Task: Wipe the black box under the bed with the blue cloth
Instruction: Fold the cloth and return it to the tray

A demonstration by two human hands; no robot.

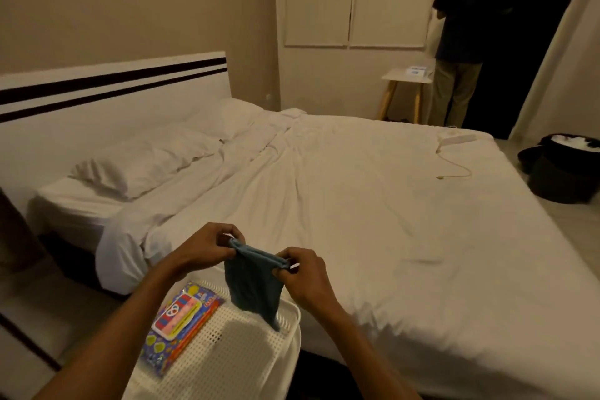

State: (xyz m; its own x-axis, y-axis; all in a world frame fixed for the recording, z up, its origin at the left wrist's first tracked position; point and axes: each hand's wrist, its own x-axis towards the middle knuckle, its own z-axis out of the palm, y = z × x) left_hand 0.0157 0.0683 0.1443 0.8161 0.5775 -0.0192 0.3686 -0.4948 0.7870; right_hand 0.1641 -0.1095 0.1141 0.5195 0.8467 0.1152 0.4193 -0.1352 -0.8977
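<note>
- Up front, the left hand [203,248] and the right hand [303,273] hold the blue cloth [253,286] between them, above the near edge of the bed [373,221].
- Each hand pinches one end of the cloth's folded top edge between thumb and fingers; the left end sits a little higher than the right.
- From that edge the cloth hangs down loose, and its lowest corner dangles over the rim of a white perforated basket [227,351].
- Inside the basket, on its left side, lies a colourful flat packet [181,321] with a red and blue label; the print is too blurred to read.
- White, rumpled sheets cover the bed, with two pillows [146,162] against a white headboard [113,91] that bears two dark stripes.
- Near the far right corner of the mattress rests what looks like a white power strip [456,140], its cord trailing toward the viewer.
- No black box shows anywhere; the space beneath the bed is dark and hidden from this angle.
- Beyond the bed a second person [467,36] in a dark top stands facing away, beside a small white table [406,78] with wooden legs.
- On the floor to the right sits a dark bin [561,172] holding something white.
</note>
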